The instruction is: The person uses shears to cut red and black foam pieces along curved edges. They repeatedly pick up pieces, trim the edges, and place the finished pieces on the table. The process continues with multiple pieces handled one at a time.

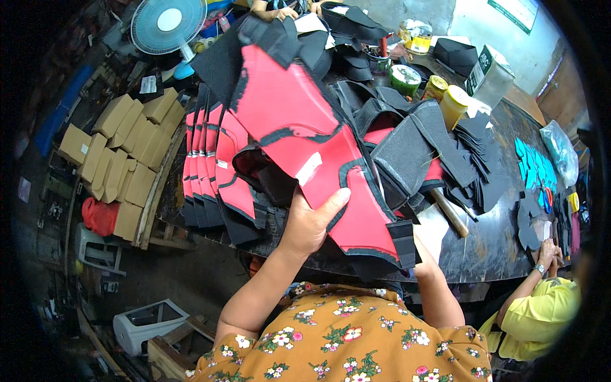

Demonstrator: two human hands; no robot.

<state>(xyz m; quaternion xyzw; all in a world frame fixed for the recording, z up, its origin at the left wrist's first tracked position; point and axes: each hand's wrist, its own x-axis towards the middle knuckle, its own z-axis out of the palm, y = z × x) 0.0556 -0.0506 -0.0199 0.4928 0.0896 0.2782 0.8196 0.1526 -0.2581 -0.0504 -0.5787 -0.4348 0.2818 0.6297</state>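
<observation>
A large red and black fabric panel (305, 127) is tilted up in front of me, with a small white label on its face and black edging. My left hand (310, 223) is closed on its near left edge, the thumb lying across the red face. At the panel's lower right end, my right hand (425, 256) holds the black strip edge; its fingers are hidden behind the piece. Left of the panel stands a row of similar red and black pieces (232, 162). Folded black pieces (404, 149), some with red inside, lie to its right.
A hammer-like wooden handle (450, 213) and stacked black cutouts (487, 172) lie on the dark table (503, 245). Jars (454, 105) and a metal can (490, 76) stand behind. Cartons (121, 146) and a fan (168, 22) are left. A person in yellow (541, 312) works at right.
</observation>
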